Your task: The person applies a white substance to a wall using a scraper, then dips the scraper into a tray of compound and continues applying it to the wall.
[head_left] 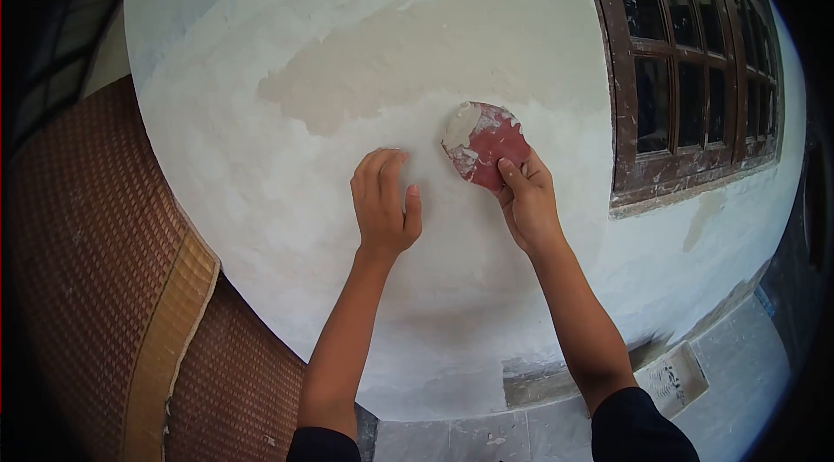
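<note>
In my right hand [532, 201] is a red, rounded putty scraper [497, 142], pinched with the thumb on its near face and the fingers behind it. Pale putty clings to its upper left edge. My left hand [382, 206] is raised beside it, empty, with the thumb apart from the slightly bent fingers. Both hands are in front of a whitish plastered wall [261, 236]. Above them a broad beige putty patch [382, 58] spreads over the wall, darker than the surface around it.
A brown wooden window frame [621, 128] with glass panes is set in the wall at right, its wood spotted white. Woven brown matting [78, 271] lines the left side. Below right, a shallow putty-smeared tray [695, 375] lies on the grey tiled floor [486, 440].
</note>
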Demonstrator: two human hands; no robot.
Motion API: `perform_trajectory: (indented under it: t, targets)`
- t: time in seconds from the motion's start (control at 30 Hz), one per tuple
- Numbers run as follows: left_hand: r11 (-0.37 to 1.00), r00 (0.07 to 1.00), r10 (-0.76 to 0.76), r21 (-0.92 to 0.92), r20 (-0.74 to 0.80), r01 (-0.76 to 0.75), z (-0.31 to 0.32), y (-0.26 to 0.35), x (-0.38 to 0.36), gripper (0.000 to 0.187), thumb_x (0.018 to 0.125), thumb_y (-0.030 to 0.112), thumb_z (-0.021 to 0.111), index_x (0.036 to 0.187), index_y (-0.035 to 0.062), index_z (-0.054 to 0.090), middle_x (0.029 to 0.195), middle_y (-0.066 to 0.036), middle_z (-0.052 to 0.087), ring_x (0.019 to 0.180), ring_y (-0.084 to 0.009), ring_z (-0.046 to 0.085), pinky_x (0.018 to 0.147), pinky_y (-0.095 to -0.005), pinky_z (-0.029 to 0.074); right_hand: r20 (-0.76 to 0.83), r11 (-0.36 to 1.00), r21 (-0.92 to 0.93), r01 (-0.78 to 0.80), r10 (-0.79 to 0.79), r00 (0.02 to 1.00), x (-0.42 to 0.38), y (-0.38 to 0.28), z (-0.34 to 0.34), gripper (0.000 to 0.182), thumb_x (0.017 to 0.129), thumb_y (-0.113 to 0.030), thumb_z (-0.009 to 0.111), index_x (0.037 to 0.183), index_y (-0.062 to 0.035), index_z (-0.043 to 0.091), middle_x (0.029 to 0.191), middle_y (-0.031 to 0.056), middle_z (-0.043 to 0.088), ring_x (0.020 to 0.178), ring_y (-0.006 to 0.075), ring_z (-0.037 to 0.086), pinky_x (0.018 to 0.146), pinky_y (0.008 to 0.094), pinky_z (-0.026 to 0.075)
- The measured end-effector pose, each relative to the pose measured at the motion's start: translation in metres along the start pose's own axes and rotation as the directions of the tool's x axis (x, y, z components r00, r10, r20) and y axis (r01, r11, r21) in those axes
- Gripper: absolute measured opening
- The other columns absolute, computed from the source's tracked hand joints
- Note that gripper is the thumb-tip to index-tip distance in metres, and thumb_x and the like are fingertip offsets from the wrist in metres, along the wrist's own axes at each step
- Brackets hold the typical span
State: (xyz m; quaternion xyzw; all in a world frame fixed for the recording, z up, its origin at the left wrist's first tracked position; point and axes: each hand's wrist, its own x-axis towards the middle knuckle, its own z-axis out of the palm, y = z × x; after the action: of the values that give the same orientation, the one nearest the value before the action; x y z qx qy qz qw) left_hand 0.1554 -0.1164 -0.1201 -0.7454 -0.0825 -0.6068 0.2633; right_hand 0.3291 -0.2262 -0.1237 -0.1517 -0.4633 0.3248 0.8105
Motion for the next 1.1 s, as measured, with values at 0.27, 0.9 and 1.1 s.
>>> perform_trajectory:
  t: [0.27, 0.9, 1.1]
  targets:
    - [0.998, 0.997, 0.045, 0.049, -0.058, -0.043, -0.038, -0.056, 0.013, 0.038, 0.09, 0.019, 0.048, 0.122, -0.002, 0.051, 0.122, -0.017, 0.053, 0.115, -0.0343, 0.048, 0.097, -0.0449, 0.036, 0.053, 0.978, -0.179, 0.112, -0.104, 0.993, 0.005, 0.03, 0.06, 0.035, 0.1, -0.004, 0.042, 0.133, 0.0063, 0.043, 0.125, 0.014, 0.058, 0.114, 0.0188, 0.057, 0.102, 0.0342, 0.045]
    - [0.988, 0.964, 0.148, 0.079, -0.223, -0.133, -0.092, -0.21, 0.022, 0.046, 0.092, 0.021, 0.046, 0.132, -0.0017, 0.042, 0.136, -0.02, 0.046, 0.132, -0.0417, 0.037, 0.106, -0.0517, 0.026, 0.444, -0.042, -0.828, 0.559, -0.659, 0.607, 0.004, 0.153, 0.194, 0.051, 0.077, 0.017, 0.051, 0.126, 0.0029, 0.053, 0.124, 0.0222, 0.059, 0.119, 0.0377, 0.056, 0.098, 0.0445, 0.051]
    - [0.986, 0.93, 0.165, 0.057, -0.327, -0.155, -0.088, -0.217, 0.015, 0.044, 0.093, 0.025, 0.046, 0.128, -0.0011, 0.043, 0.134, -0.021, 0.047, 0.129, -0.0424, 0.04, 0.104, -0.053, 0.028, 0.602, -0.387, -0.791, 0.474, -0.632, 0.488, 0.023, 0.189, 0.192, 0.051, 0.077, 0.012, 0.056, 0.128, 0.0045, 0.054, 0.127, 0.0237, 0.058, 0.122, 0.0383, 0.055, 0.096, 0.0485, 0.051]
